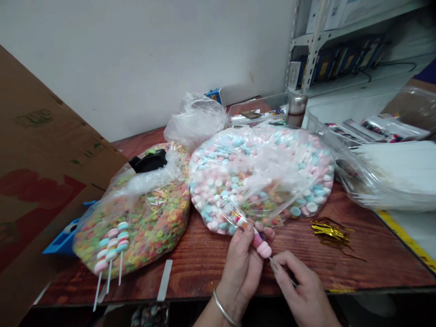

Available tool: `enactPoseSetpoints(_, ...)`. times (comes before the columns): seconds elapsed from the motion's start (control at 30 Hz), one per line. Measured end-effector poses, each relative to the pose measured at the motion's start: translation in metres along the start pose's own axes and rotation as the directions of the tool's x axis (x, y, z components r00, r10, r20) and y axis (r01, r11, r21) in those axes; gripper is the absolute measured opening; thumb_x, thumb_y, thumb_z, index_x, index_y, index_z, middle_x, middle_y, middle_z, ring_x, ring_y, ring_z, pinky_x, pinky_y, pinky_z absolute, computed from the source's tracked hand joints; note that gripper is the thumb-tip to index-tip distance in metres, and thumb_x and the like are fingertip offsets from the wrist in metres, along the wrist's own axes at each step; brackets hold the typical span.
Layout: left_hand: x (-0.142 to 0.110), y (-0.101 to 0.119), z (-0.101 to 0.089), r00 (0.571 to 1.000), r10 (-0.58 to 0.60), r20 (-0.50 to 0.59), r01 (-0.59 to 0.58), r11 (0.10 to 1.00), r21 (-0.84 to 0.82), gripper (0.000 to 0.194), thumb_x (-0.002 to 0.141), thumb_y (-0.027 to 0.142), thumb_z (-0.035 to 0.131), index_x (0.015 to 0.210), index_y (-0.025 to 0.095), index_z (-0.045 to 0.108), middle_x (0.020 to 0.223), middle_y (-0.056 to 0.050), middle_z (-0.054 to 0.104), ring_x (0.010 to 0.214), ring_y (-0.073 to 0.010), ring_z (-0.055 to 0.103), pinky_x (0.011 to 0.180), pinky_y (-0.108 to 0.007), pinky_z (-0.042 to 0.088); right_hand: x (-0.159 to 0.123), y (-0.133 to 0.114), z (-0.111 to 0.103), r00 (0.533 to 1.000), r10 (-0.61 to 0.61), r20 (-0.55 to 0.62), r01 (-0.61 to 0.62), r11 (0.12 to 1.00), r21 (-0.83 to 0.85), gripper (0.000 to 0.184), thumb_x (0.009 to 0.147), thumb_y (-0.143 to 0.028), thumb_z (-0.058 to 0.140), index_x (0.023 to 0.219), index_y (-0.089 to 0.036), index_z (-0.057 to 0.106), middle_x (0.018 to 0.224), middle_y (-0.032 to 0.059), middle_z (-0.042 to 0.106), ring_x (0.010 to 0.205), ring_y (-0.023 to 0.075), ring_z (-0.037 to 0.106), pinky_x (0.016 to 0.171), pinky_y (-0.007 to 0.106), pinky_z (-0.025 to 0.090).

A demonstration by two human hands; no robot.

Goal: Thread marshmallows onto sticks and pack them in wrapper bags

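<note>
A marshmallow skewer (pixel 264 249), partly inside a clear printed wrapper (pixel 231 211), slants up to the left between my hands. My left hand (pixel 243 261) is closed around its wrapped middle, with a silver bangle at the wrist. Two pink marshmallows bulge out at the lower end. My right hand (pixel 303 284) pinches the thin stick just below them. Beyond the skewer lies a big clear bag of pastel marshmallows (pixel 218 159). Three finished-looking marshmallow skewers (pixel 111 247) rest on the bag of ring-shaped cereal or candy (pixel 166 218) at left.
Gold twist ties (pixel 330 232) lie on the wooden table (pixel 194 268) to the right. Behind them stand a clear plastic tub (pixel 368 190) with white sticks or sheets and a metallic cylinder (pixel 297 110). A cardboard box (pixel 51 172) and blue tape dispenser (pixel 59 243) are at left.
</note>
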State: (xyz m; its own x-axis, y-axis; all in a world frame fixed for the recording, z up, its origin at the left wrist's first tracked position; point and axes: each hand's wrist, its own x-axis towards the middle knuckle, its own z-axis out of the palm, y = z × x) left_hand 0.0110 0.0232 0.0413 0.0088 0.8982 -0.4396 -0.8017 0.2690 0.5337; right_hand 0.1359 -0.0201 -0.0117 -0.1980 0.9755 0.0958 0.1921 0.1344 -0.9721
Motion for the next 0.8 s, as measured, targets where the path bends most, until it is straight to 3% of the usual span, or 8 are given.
enactPoseSetpoints(0.03, 0.001, -0.002, 0.002, 0.999, 0.003, -0.044, -0.004, 1.000, -0.008, 0.012, 0.085, 0.025, 0.065, 0.091, 0.015, 0.063, 0.088, -0.005, 0.064, 0.085, -0.0180, 0.064, 0.067, -0.026, 0.049, 0.000, 0.003, 0.000, 0.984, -0.177, -0.034, 0.166, 0.963, -0.213, 0.013, 0.095, -0.022, 0.049, 0.087, -0.020, 0.059, 0.072, 0.0009, 0.059, 0.065, 0.0145, 0.055, 0.062, 0.026, 0.041)
enactPoseSetpoints(0.1, 0.001, -0.006, 0.007, 0.993, 0.001, -0.116, -0.002, 1.000, -0.016, 0.014, 0.084, 0.027, 0.066, 0.087, 0.014, 0.063, 0.086, -0.005, 0.064, 0.083, -0.0176, 0.063, 0.068, -0.027, 0.050, 0.000, 0.009, 0.000, 0.891, -0.454, -0.028, 0.371, 0.761, -0.532, 0.013, 0.090, -0.014, 0.055, 0.098, -0.019, 0.063, 0.069, 0.0015, 0.062, 0.062, 0.0164, 0.055, 0.062, 0.029, 0.038)
enactPoseSetpoints(0.17, 0.000, -0.010, 0.010, 0.990, -0.007, -0.138, 0.005, 1.000, -0.015, 0.017, 0.083, 0.030, 0.067, 0.084, 0.014, 0.063, 0.083, -0.005, 0.064, 0.080, -0.0174, 0.063, 0.072, -0.029, 0.050, 0.000, 0.012, 0.001, 0.838, -0.546, -0.010, 0.416, 0.649, -0.637, 0.017, 0.088, -0.012, 0.057, 0.103, -0.018, 0.063, 0.065, 0.0012, 0.061, 0.059, 0.0171, 0.054, 0.062, 0.031, 0.037)
enactPoseSetpoints(0.23, -0.003, -0.012, 0.009, 0.994, -0.036, -0.102, 0.036, 0.999, -0.002, 0.018, 0.082, 0.032, 0.068, 0.082, 0.014, 0.063, 0.078, -0.004, 0.063, 0.079, -0.0181, 0.064, 0.076, -0.031, 0.050, 0.001, 0.010, 0.001, 0.889, -0.456, -0.050, 0.361, 0.763, -0.536, 0.013, 0.091, -0.014, 0.052, 0.098, -0.018, 0.063, 0.068, 0.0016, 0.062, 0.061, 0.0164, 0.056, 0.062, 0.028, 0.039)
enactPoseSetpoints(0.33, -0.005, -0.010, 0.004, 0.994, -0.106, 0.009, 0.106, 0.993, 0.047, 0.021, 0.084, 0.033, 0.065, 0.089, 0.013, 0.065, 0.082, -0.007, 0.066, 0.087, -0.0212, 0.064, 0.081, -0.033, 0.049, 0.004, 0.003, -0.001, 0.993, -0.095, -0.072, 0.080, 0.980, -0.182, 0.021, 0.097, -0.026, 0.044, 0.083, -0.020, 0.059, 0.072, 0.0004, 0.061, 0.064, 0.0136, 0.057, 0.060, 0.022, 0.043)
enactPoseSetpoints(0.47, 0.004, 0.006, 0.000, 0.998, -0.030, 0.062, 0.030, 1.000, 0.004, 0.029, 0.085, 0.034, 0.064, 0.109, 0.017, 0.063, 0.111, -0.012, 0.066, 0.104, -0.0243, 0.062, 0.086, -0.035, 0.049, 0.007, -0.003, -0.004, 0.979, 0.206, -0.009, -0.202, 0.967, 0.156, 0.033, 0.096, -0.043, 0.045, 0.071, -0.021, 0.051, 0.061, -0.0051, 0.045, 0.054, 0.0108, 0.044, 0.051, 0.020, 0.038)
enactPoseSetpoints(0.6, 0.014, 0.018, 0.006, 0.997, 0.082, -0.008, -0.082, 0.996, -0.031, 0.034, 0.078, 0.026, 0.072, 0.110, 0.020, 0.062, 0.092, -0.004, 0.066, 0.085, -0.0171, 0.065, 0.078, -0.031, 0.053, 0.007, -0.002, 0.000, 0.981, 0.196, 0.000, -0.193, 0.965, 0.176, 0.030, 0.094, -0.043, 0.048, 0.074, -0.020, 0.054, 0.062, -0.0046, 0.046, 0.054, 0.0111, 0.044, 0.051, 0.020, 0.038)
enactPoseSetpoints(0.8, 0.020, 0.015, 0.011, 0.990, 0.015, -0.141, -0.014, 1.000, 0.013, 0.030, 0.077, 0.035, 0.074, 0.095, 0.015, 0.061, 0.067, 0.003, 0.054, 0.054, -0.0085, 0.054, 0.053, -0.021, 0.051, 0.001, -0.006, -0.004, 1.000, 0.016, 0.015, -0.015, 0.999, -0.049, 0.025, 0.095, -0.035, 0.044, 0.080, -0.021, 0.059, 0.069, -0.0012, 0.056, 0.062, 0.0137, 0.053, 0.061, 0.023, 0.041)
